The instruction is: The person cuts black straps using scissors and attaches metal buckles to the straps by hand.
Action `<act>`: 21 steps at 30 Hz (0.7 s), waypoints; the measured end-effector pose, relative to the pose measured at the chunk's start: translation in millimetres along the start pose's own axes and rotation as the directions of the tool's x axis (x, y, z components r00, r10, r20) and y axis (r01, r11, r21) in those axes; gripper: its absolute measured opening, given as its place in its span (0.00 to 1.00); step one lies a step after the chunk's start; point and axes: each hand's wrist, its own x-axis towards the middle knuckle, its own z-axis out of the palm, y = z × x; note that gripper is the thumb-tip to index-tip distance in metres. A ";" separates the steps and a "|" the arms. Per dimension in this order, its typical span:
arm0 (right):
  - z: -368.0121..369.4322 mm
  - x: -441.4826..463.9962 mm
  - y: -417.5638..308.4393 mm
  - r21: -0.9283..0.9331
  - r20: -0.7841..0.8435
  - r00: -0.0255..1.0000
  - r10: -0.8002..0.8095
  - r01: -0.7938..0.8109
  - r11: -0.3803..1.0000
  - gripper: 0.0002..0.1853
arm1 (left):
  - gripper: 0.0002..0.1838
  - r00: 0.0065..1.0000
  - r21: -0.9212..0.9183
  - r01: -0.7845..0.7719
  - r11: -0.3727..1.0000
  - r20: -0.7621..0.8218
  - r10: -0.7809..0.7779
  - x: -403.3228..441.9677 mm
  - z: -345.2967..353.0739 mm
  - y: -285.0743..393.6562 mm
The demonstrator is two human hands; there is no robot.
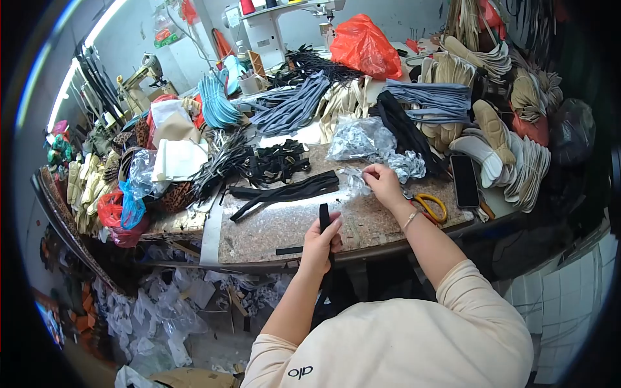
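Observation:
My left hand [321,240] is closed around a black strap [324,218], whose short end stands up above the fingers while the rest hangs below the table edge. Farther right, my right hand [383,183] has its fingertips pinched at a small clear plastic bag [355,182]; what lies between the fingertips is too small to make out. Behind it lie a larger clear bag [362,137] and a crumpled silvery bag [407,166]. A bundle of black straps [284,193] rests on the stone-patterned tabletop [259,234], with a short black piece [289,250] near the front edge.
Yellow-handled scissors [432,209] and a black phone [464,182] lie right of my right forearm. Bundled straps and insoles [530,165] pile up around the table. A red plastic bag [366,48] and a sewing machine [265,35] stand behind. Plastic scraps [165,310] cover the floor.

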 end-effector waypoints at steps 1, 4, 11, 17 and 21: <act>1.0 -5.7 -7.2 0.075 0.031 0.999 0.028 -0.030 0.997 0.06 | 0.13 0.999 0.020 -0.008 1.000 -0.047 0.008 7.3 2.1 0.7; 11.6 -20.6 -24.1 0.293 0.148 0.985 0.088 -0.129 0.948 0.06 | 0.09 0.987 0.068 -0.103 0.992 -0.113 0.110 29.3 10.5 1.1; 21.3 -26.6 -10.4 0.319 0.045 0.994 0.103 -0.112 0.941 0.05 | 0.08 0.951 0.052 -0.096 0.994 -0.290 0.107 55.4 -4.0 -13.7; 8.6 -21.0 2.1 0.096 -0.009 0.992 0.123 -0.122 0.988 0.05 | 0.08 0.959 -0.092 -0.064 0.994 -0.279 0.036 41.8 -7.1 -11.1; 9.5 -22.0 -2.5 0.129 0.015 0.995 0.102 -0.103 0.986 0.05 | 0.08 0.979 -0.040 0.015 0.999 -0.201 -0.023 30.5 -0.7 -1.6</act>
